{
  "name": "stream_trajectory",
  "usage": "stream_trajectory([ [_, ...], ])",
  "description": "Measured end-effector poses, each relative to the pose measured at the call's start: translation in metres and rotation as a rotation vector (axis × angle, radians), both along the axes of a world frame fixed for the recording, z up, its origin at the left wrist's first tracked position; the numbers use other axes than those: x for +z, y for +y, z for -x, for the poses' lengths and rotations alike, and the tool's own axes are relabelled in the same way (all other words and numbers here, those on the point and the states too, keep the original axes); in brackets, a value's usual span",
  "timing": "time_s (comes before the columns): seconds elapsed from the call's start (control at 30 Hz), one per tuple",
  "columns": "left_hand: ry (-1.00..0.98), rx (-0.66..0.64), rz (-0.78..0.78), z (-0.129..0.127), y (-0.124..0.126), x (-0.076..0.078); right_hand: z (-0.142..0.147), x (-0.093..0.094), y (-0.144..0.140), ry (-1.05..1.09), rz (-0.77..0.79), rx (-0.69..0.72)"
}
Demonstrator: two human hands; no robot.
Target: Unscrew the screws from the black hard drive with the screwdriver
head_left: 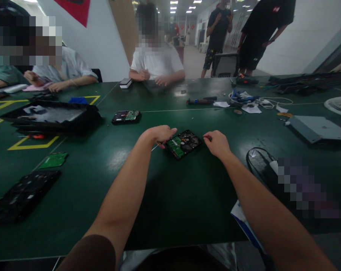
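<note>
A hard drive (184, 144), its green circuit board and dark metal casing facing up, is in front of me between my two hands. My left hand (161, 134) is closed at the drive's left corner, around a thin tool with a metal shaft (155, 147) that pokes out toward the lower left; its handle is hidden, so its kind is unclear. Just off the drive's right corner, my right hand (216, 143) has its fingers pinched together. Something small and dark shows at those fingertips, too small to name.
Another hard drive (126, 117) lies beyond my left arm. Leftward are a black tray (52, 114), a green circuit board (54, 160) and a black slab-like part (25, 195). A grey metal box (319, 128) and cables (243, 97) lie right. People sit and stand across the table.
</note>
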State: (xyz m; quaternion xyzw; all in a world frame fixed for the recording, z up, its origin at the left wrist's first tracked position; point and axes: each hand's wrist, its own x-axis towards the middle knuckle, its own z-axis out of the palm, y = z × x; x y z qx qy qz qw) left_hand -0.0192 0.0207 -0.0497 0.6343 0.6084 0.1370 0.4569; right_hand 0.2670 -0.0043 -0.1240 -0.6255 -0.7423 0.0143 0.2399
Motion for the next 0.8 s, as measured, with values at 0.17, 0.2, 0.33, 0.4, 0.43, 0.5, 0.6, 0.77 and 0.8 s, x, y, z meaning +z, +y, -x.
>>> stream_trajectory([
  [0.17, 0.031, -0.091, 0.048, -0.004, -0.001, 0.005, 0.000, 0.001, 0.001, -0.052, 0.025, -0.040],
  [0.2, 0.035, -0.092, 0.042, -0.005, -0.002, 0.006, 0.000, 0.002, 0.000, -0.056, 0.033, -0.048],
  [0.33, 0.028, -0.065, 0.012, -0.007, -0.004, 0.008, 0.001, 0.003, 0.001, -0.063, 0.054, -0.081],
  [0.4, 0.009, -0.051, -0.009, -0.009, -0.004, 0.008, 0.000, 0.002, 0.001, -0.070, 0.055, -0.108],
  [0.43, -0.007, -0.042, -0.026, -0.010, -0.004, 0.007, 0.000, 0.002, 0.001, -0.074, 0.053, -0.124],
  [0.5, -0.044, -0.031, -0.069, -0.013, -0.004, 0.005, -0.002, 0.003, 0.001, -0.080, 0.049, -0.164],
  [0.6, -0.081, -0.046, -0.124, -0.018, -0.003, 0.000, -0.005, 0.005, 0.000, -0.076, 0.056, -0.262],
  [0.77, -0.151, -0.038, -0.144, -0.026, -0.002, -0.005, -0.010, 0.007, -0.001, -0.063, 0.071, -0.384],
  [0.8, -0.168, -0.044, -0.146, -0.027, -0.003, -0.005, -0.010, 0.006, 0.000, -0.056, 0.074, -0.386],
])
